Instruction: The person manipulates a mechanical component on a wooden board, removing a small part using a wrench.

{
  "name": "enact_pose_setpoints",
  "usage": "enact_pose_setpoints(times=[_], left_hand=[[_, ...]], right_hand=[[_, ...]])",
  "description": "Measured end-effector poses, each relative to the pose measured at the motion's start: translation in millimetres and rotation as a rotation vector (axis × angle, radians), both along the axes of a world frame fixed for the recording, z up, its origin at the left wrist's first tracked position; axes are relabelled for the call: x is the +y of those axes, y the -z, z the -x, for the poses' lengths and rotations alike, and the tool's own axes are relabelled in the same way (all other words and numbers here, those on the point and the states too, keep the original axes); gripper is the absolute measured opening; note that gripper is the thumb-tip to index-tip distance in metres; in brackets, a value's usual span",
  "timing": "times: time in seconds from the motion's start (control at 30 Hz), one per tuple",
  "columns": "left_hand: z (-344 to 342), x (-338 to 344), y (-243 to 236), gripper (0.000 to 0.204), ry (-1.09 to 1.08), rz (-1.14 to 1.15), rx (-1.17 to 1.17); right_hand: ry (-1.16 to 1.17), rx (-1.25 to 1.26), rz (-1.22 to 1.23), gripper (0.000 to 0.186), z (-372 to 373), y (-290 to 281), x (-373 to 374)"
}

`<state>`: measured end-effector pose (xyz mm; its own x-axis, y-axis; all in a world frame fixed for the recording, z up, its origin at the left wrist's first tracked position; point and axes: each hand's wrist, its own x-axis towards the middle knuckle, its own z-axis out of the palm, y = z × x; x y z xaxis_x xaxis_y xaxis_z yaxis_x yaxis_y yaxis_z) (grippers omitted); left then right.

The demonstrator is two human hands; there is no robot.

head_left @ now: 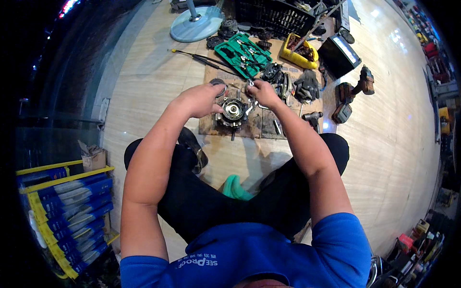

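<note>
On a stained cardboard sheet (206, 127) stands a round metal housing (234, 109), its ringed centre facing up and a short shaft sticking out on the near side. My left hand (198, 101) is at its left, the thumb by the housing's rim. Its fingers, spread from the thumb, touch a dark round metal part (218, 85) just beyond. Beyond the housing on the right, my right hand (264, 93) pinches a small shiny metal piece (250, 84), too small to name. Small loose parts lie between the hands.
A green tool case (244, 55) lies open farther off, beside a yellow tray (298, 52) of parts. Dark gloves (307, 86), a battery (339, 55) and a cordless power tool (353, 93) are on the right. A green cloth (235, 188) lies between my legs.
</note>
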<state>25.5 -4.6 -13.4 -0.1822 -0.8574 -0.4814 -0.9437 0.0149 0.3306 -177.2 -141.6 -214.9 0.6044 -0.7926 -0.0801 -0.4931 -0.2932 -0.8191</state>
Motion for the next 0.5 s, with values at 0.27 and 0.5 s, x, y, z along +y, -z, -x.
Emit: enact_pose_setpoints(times=[0.27, 0.5], left_hand=[[-5.6, 6.1, 18.9, 0.077, -0.019, -0.024, 0.005], [10.3, 1.8, 95.0, 0.082, -0.067, -0.089, -0.053]], right_hand=[[-0.125, 0.262, -0.030, 0.042, 6.5, 28.9, 1.9], [-0.149, 0.267, -0.045, 0.033, 16.2, 102.8, 1.7]])
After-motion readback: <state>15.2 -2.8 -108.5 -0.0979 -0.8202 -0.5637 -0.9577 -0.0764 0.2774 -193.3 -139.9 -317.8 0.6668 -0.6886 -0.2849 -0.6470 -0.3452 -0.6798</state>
